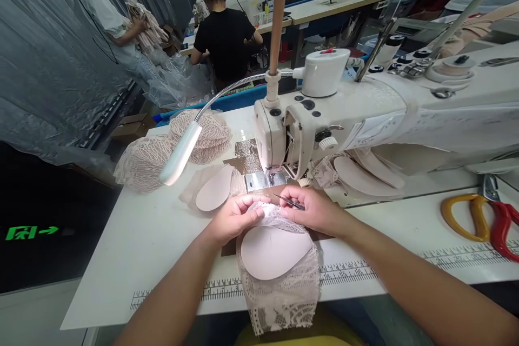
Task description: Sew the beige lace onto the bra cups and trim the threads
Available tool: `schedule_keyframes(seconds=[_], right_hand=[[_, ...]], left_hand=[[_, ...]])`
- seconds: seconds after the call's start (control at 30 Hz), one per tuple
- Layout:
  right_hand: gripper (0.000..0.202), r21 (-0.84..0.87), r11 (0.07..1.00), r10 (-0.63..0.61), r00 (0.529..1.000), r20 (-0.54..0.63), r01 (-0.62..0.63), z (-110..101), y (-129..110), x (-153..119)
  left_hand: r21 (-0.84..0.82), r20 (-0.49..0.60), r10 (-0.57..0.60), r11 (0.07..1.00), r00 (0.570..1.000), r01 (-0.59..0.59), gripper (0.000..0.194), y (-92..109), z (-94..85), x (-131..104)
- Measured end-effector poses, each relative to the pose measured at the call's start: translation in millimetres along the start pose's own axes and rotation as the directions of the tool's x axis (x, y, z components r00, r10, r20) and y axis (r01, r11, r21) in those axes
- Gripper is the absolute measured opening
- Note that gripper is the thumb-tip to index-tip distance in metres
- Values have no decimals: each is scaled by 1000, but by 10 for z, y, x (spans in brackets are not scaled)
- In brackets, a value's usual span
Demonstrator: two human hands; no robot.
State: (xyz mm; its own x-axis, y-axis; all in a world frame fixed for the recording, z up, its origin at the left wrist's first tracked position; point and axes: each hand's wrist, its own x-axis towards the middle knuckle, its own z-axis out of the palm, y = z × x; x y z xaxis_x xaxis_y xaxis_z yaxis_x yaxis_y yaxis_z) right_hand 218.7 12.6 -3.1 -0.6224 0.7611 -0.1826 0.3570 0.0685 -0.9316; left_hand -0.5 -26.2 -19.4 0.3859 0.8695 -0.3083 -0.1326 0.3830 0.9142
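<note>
A strip of pale pink lace fabric (284, 303) with a smooth bra cup pad (275, 253) on it hangs over the table's front edge. My left hand (235, 219) pinches the lace's upper edge between thumb and fingers. On the other side of that edge, my right hand (310, 208) is closed, with thumb and finger on the lace and small dark thread snips (292, 203) held in it, their tips pointing left. Just beyond both hands is the sewing machine's needle area (270, 175), lit by a lamp.
Another cup pad with lace (213, 189) lies to the left. Lace cups (141, 163) are piled behind it, below a bendable lamp (181, 154). More pads (360, 175) lie under the machine arm (365, 97). Large scissors (482, 216) rest at right. Two people are beyond the table.
</note>
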Motion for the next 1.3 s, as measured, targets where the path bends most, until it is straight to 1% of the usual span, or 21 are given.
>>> schedule_keyframes(seconds=[0.07,0.17,0.23,0.3,0.4,0.47,0.53,0.6,0.7,0.73,0.8,0.87,0.97,1.0,1.07,1.17,1.23,1.3], right_hand=[[12,-70,997,16,999,-39,-18,-1,-5,2],[10,-175,984,25,999,-48,-33,-10,-2,-3],[8,-257,966,4,999,-50,-17,-16,4,-12],[9,-344,939,-30,998,-53,10,-20,6,-20],[12,-446,895,-65,995,-77,24,-32,6,-18],[18,-525,851,-100,987,-129,18,-49,18,-3],[18,-595,803,-175,969,-173,39,-73,49,19],[13,-638,766,-245,952,-183,75,-91,89,39],[26,-702,706,-256,958,-128,94,-92,134,58],[29,-731,676,-244,964,-104,92,-85,140,60],[32,-776,625,-227,971,-78,84,-67,140,63],[32,-797,598,-229,971,-75,80,-52,128,62],[31,-801,594,-229,970,-81,73,-42,109,61],[30,-800,596,-224,972,-78,73,-42,105,60],[29,-798,599,-219,973,-80,69,-40,108,59],[32,-799,597,-234,969,-86,73,-34,126,57],[34,-807,585,-236,969,-75,80,-29,136,56],[35,-816,572,-226,972,-57,86,-25,137,59]], left_hand=[[83,-92,70,995,993,-62,38,-13,-20,21],[228,-219,183,965,958,-132,37,-37,-46,82],[324,-240,216,937,946,-132,38,-30,-57,141],[410,-205,220,904,954,-120,35,11,-65,212],[552,-63,181,826,981,-117,27,130,-72,333],[640,9,142,760,990,-115,18,216,-64,412],[692,31,113,715,993,-103,10,282,-46,478],[714,34,90,695,995,-87,8,321,-27,526],[725,49,63,685,997,-79,17,344,-26,567],[746,47,67,661,997,-79,18,350,-36,574],[821,21,118,564,993,-85,19,373,-67,572],[892,-15,206,445,978,-80,16,414,-99,535],[947,-48,354,313,934,-70,12,483,-95,389],[961,-33,395,266,918,-80,14,494,-70,322],[973,48,432,183,901,-140,20,479,11,189],[958,206,393,107,896,-268,26,356,156,68],[957,260,376,25,890,-290,29,246,218,58],[958,283,372,-58,884,-282,30,158,234,83]])
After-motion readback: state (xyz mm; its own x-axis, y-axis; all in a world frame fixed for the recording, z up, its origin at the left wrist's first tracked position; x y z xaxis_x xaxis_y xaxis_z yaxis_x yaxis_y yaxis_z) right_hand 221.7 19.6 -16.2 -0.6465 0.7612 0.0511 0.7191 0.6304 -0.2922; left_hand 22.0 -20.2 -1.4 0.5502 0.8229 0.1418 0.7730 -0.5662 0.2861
